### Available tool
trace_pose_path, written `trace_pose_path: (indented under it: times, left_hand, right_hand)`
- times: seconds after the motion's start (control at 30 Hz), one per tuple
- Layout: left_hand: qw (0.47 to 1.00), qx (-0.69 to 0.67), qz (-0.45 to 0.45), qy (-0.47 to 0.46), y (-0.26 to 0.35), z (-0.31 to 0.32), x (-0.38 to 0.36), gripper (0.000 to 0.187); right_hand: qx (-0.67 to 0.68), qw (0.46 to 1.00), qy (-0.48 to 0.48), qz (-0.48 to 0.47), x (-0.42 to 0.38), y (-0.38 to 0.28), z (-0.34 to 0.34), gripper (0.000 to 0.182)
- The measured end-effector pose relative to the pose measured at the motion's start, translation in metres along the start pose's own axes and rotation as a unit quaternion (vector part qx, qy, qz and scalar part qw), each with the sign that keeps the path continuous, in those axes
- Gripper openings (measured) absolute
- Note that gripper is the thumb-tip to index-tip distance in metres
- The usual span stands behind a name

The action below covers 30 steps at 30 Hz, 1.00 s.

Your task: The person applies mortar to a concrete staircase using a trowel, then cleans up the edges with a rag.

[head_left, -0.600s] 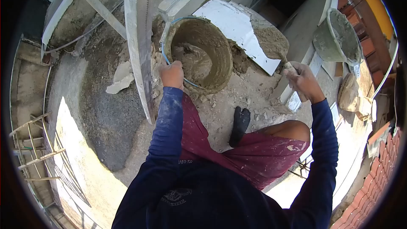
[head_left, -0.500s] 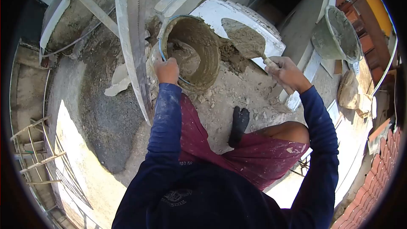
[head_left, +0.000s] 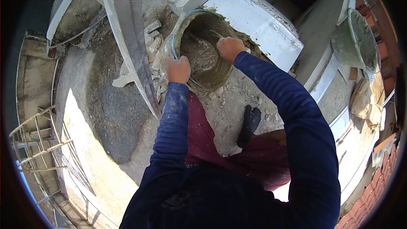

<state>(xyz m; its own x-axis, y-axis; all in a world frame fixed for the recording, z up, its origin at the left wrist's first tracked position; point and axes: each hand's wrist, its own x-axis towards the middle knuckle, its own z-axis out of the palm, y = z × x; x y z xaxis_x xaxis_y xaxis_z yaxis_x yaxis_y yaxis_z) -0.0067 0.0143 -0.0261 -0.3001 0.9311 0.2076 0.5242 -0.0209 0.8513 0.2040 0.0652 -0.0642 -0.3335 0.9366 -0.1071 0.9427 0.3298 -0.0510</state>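
My left hand [head_left: 177,69] is closed on the near-left rim of a mud-caked bucket [head_left: 224,75], which has a blue band along its edge. Wet grey-brown mortar [head_left: 201,55] lies inside the bucket. Over the bucket's right side, my right hand [head_left: 231,49] is closed round the trowel's handle. The trowel's blade is down in the bucket and hard to tell from the mortar. Just behind and to the right lies a stack of white boards [head_left: 258,23], its near edge smeared with mortar.
A second bucket [head_left: 354,40] stands at the right, near a crumpled sack [head_left: 364,101]. A long grey beam [head_left: 127,38] slants down left of the first bucket, beside rubble [head_left: 152,36]. My foot in a dark sock [head_left: 249,125] rests on the gritty floor.
My right hand has moved left from above the boards to the bucket, taking the trowel down into it. My left hand stays on the rim. The whole view has shifted slightly.
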Motion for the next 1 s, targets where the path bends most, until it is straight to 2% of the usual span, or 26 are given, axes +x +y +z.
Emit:
trace_pose_path:
  times: [0.17,0.27,0.4,0.5,0.57,0.7,0.77,0.87,0.97,1.0]
  left_hand:
    - [0.998,0.047,0.029,0.009,-0.036,-0.002,0.022,0.042]
    - [0.997,-0.008,-0.035,-0.062,-0.038,-0.008,0.03,0.05]
    - [1.0,-0.019,-0.01,-0.004,-0.037,-0.005,0.029,0.042]
    - [1.0,0.006,0.006,0.018,-0.036,0.0,0.025,0.042]
    - [0.998,0.039,0.04,0.041,-0.041,0.006,0.023,0.041]
    - [0.999,-0.041,-0.007,0.001,-0.046,0.006,0.029,0.041]
    - [0.998,-0.058,-0.011,-0.004,-0.042,0.0,0.032,0.04]
    - [0.991,-0.104,-0.077,-0.026,-0.037,-0.012,0.035,0.04]
    - [0.983,-0.164,-0.087,0.003,-0.046,-0.011,0.032,0.049]
    - [0.979,-0.184,-0.08,0.039,-0.038,-0.01,0.027,0.05]
  right_hand:
    - [0.036,0.989,-0.115,-0.087,0.009,0.01,-0.011,0.017]
    - [0.068,0.976,-0.173,-0.113,0.016,0.02,0.001,0.02]
    - [0.107,0.962,-0.231,-0.098,0.004,0.015,-0.001,0.024]
    - [0.158,0.959,-0.2,-0.125,-0.015,0.0,0.0,0.025]
    - [0.183,0.947,-0.238,-0.112,-0.022,-0.007,-0.008,0.029]
    - [0.302,0.91,-0.278,-0.053,-0.037,-0.011,-0.01,0.035]
    - [0.376,0.901,-0.201,-0.081,-0.038,-0.022,0.019,0.036]
    - [0.509,0.83,-0.228,-0.014,-0.049,-0.035,0.015,0.033]
    - [0.57,0.788,-0.232,0.03,-0.061,-0.034,0.012,0.036]
    - [0.554,0.806,-0.205,0.035,-0.066,-0.031,0.012,0.038]
